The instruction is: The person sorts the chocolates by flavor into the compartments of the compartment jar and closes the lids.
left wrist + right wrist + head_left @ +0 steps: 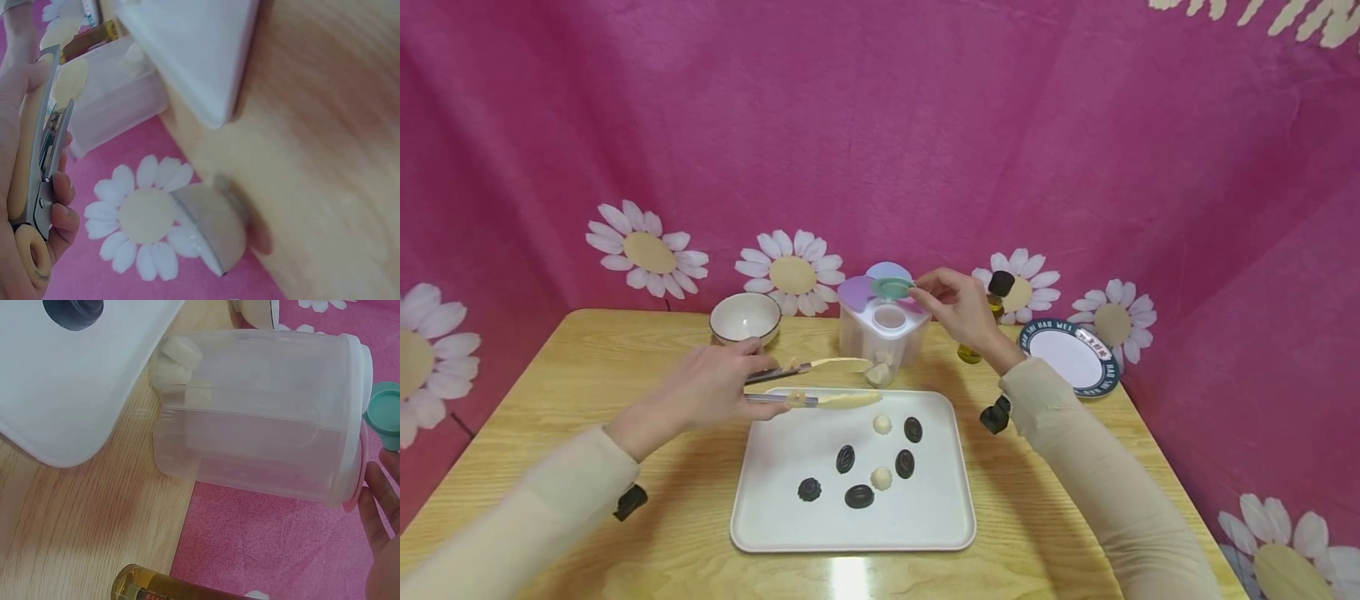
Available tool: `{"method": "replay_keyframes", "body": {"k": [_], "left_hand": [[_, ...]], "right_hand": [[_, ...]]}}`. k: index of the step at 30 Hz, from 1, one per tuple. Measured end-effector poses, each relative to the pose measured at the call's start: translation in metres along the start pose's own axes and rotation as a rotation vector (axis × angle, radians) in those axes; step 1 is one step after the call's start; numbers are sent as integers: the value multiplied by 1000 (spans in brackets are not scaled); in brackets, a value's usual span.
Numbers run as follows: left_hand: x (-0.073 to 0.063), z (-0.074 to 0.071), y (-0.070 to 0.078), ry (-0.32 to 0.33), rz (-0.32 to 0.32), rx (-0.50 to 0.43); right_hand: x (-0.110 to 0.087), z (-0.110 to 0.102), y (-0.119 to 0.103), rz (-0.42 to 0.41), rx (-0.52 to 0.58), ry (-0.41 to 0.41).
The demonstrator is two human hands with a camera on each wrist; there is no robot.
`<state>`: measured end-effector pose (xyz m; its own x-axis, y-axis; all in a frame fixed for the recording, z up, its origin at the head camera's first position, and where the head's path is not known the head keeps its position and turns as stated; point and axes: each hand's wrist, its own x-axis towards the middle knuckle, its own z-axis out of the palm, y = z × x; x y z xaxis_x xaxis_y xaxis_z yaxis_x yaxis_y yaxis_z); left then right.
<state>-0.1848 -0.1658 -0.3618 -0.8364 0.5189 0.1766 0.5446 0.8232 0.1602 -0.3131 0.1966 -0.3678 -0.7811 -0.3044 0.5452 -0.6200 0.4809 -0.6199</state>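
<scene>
In the head view my left hand [711, 387] grips a pair of cream-and-metal tongs [850, 401], their two arms spread apart over the tray's back edge. The left wrist view shows my fingers curled round the tongs [28, 144]. My right hand [961, 307] pinches the edge of a small round green lid [891, 288], raised above a hole in the container's top. This clear lidded container [859, 337] stands behind the tray. White pieces [178, 365] lie at its bottom in the right wrist view. Its purple and blue lids are down.
A white tray [767, 521] holds several dark moulded pieces [859, 497] and two white ones [882, 478]. A bowl [745, 317] stands back left. To the right are an oil bottle [997, 302] and a dark-rimmed plate [1063, 354]. A pink flowered cloth [850, 125] hangs behind.
</scene>
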Motion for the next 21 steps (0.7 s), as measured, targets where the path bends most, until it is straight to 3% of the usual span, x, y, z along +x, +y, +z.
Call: {"method": "replay_keyframes", "body": {"k": [5, 10, 21], "left_hand": [[-3, 16, 1, -40, 13, -11], [-4, 30, 2, -28, 42, 8], [6, 41, 8, -88, 18, -52]], "right_hand": [[0, 0, 0, 8, -1, -5], [0, 0, 1, 11, 1, -7], [0, 0, 0, 13, -5, -13]]}}
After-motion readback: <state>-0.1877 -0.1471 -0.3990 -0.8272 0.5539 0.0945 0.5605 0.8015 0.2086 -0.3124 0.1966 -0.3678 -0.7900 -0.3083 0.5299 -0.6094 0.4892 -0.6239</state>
